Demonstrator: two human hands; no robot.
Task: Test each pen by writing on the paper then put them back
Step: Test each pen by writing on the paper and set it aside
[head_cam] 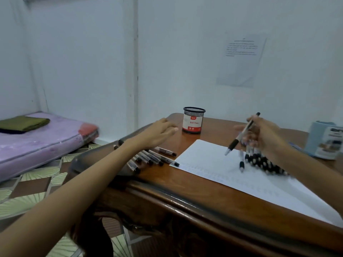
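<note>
A white sheet of paper (219,169) lies on the wooden table (167,186). My right hand (265,134) holds a black-grip pen (241,135) tilted, tip down, just above the paper. Below that hand several pens with black grips (259,162) lie in a pile on the paper. My left hand (159,130) hovers with relaxed fingers and holds nothing, above a row of several pens (152,158) lying on the table's left end. A black mesh pen holder (194,120) with a red and white label stands at the table's far edge, just right of my left hand.
A pale blue box (324,141) stands at the table's right end. A sheet of printed paper (241,58) hangs on the wall. A purple mattress (40,140) with folded green cloth lies on the tiled floor to the left.
</note>
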